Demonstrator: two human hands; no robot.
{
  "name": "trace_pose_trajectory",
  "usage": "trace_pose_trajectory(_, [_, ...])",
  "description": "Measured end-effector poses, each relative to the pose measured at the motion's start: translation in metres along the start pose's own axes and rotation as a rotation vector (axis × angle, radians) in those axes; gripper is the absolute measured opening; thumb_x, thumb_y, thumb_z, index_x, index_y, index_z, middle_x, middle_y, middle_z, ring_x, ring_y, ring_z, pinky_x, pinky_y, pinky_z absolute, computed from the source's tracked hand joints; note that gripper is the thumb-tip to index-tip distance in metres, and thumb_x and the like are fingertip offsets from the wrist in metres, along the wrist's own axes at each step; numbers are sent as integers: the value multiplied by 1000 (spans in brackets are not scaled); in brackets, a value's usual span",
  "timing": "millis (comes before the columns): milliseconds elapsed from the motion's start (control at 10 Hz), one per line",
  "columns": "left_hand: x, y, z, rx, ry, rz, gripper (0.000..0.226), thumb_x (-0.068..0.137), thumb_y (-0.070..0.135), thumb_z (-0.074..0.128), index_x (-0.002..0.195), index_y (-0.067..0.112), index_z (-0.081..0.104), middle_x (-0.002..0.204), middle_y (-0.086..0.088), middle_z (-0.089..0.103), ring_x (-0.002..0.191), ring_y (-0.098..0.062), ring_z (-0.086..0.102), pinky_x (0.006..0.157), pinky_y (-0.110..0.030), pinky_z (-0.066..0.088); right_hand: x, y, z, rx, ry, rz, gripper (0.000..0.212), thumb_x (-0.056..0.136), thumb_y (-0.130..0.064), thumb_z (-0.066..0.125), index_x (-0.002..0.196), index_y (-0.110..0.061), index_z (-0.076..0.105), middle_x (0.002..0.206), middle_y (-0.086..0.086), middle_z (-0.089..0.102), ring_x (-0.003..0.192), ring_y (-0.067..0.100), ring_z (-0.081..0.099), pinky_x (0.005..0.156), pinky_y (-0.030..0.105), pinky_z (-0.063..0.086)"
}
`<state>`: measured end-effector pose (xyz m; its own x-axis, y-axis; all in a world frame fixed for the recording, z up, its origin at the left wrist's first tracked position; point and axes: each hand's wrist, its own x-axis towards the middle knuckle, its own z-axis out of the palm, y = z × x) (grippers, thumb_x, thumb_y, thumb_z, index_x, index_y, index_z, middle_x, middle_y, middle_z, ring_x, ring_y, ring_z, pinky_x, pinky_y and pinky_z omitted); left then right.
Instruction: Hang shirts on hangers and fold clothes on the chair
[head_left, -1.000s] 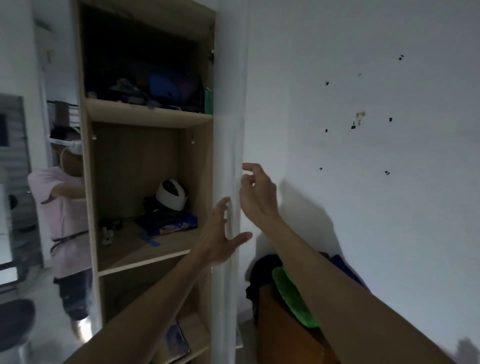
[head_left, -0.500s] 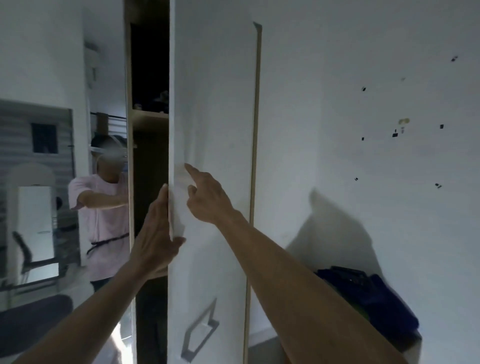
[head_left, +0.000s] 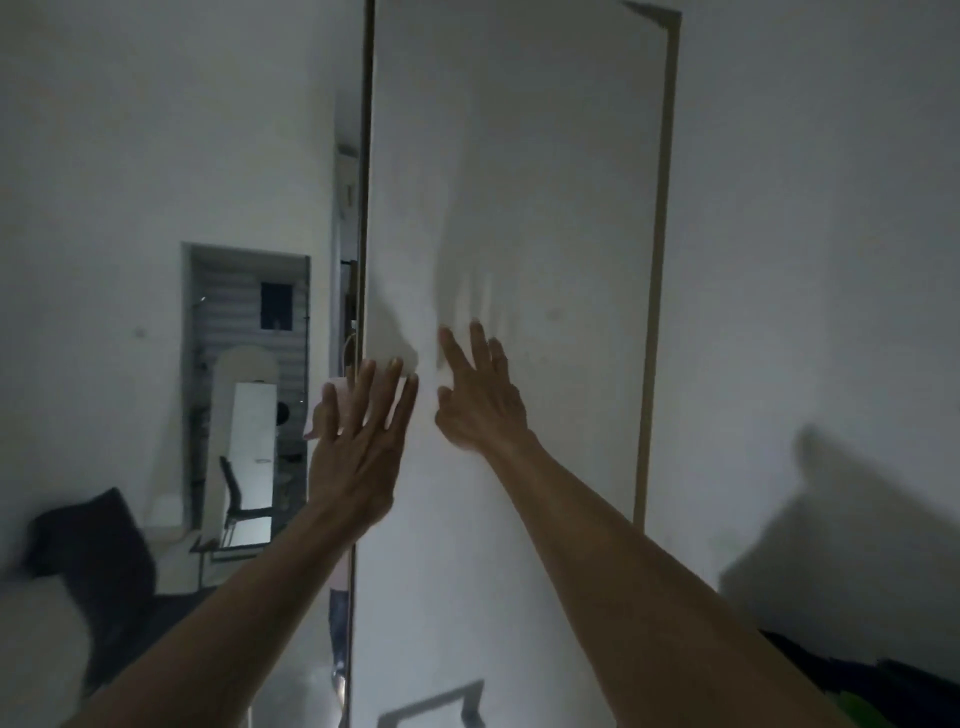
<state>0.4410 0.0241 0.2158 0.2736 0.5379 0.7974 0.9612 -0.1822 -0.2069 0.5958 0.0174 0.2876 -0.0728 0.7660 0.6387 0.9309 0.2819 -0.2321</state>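
A tall white wardrobe door (head_left: 519, 182) fills the middle of the head view, nearly flush with the cabinet. My left hand (head_left: 363, 441) lies flat with straight fingers against the door's left edge. My right hand (head_left: 480, 400) presses on the door face just to the right, fingers spread. Neither hand holds anything. A dark pile of clothes (head_left: 883, 680) with a bit of green shows at the bottom right corner. No hangers or shirts are visible.
A mirrored panel (head_left: 156, 260) left of the door reflects a room with a window and a chair. A dark blurred shape (head_left: 88, 551) sits low on the left. The plain white wall (head_left: 805, 260) runs along the right. A metal handle (head_left: 441, 706) shows at the door's bottom.
The wardrobe door has swung from open, showing shelves, to almost shut. Both hands moved from its edge onto its face, fingers now flat. The view shifted left.
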Motion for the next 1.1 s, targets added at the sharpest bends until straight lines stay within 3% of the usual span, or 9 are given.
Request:
trace_pose_trajectory(100, [13,-8,12,33,-101,-33,145,65,21,87,151,20,-30,157,-8,-38,146,-30,-33,117,-56,-19,18,13,16,-81,40,-49,75,103,-35,42,155,-42,-12,161,-7,-29,150,22,-22,119,60,10])
trace_pose_trajectory(200, [24,-16,20,65,-165,-47,152,61,53,87,150,21,-33,154,-7,-43,143,-29,-37,111,-55,-29,31,22,29,-141,90,-105,73,103,-42,40,155,-41,-11,162,-5,-29,150,25,-22,118,59,7])
trace_pose_trajectory(300, [35,-17,28,57,-166,-65,150,60,63,83,150,23,-31,156,-6,-39,145,-31,-33,104,-50,-39,43,31,39,-176,113,-146,73,103,-41,40,156,-39,-9,162,-2,-27,150,27,-21,118,59,10])
trace_pose_trajectory(400, [43,-13,37,41,-178,-105,144,62,57,84,153,23,-23,159,-6,-32,147,-32,-26,103,-46,-41,51,36,44,-185,131,-161,72,103,-37,42,156,-39,-7,163,0,-25,151,29,-18,120,58,17])
trace_pose_trajectory(600, [44,-10,56,7,-156,-147,144,54,40,94,159,17,-3,165,-9,-15,151,-32,-15,114,-44,-30,53,43,52,-201,196,-199,78,101,-27,48,156,-39,-6,164,2,-21,151,31,-15,119,54,18])
trace_pose_trajectory(800, [45,-7,57,26,-136,-151,140,60,37,92,158,17,-6,164,-9,-18,151,-34,-16,114,-53,-19,51,37,39,-196,108,-189,71,103,-30,45,157,-37,-1,164,0,-20,151,31,-15,119,54,22])
trace_pose_trajectory(900, [43,-8,49,34,-158,-170,130,73,29,85,156,21,-15,163,-7,-24,150,-33,-20,111,-54,-21,47,30,25,-209,38,-177,64,104,-32,43,157,-34,7,165,0,-18,151,31,-14,116,54,25])
trace_pose_trajectory(1000, [46,-7,38,11,-168,-156,117,86,31,74,155,23,-20,158,-5,-34,146,-31,-28,109,-52,-23,43,25,10,-144,-26,-140,58,104,-30,42,156,-31,16,166,-2,-9,153,27,-8,117,54,27])
trace_pose_trajectory(1100, [48,-10,20,-87,-211,-155,112,87,30,73,156,24,-15,160,-3,-30,148,-28,-25,112,-51,-14,29,16,1,-66,-36,-106,56,104,-27,42,155,-28,20,167,-2,2,153,23,2,116,49,30])
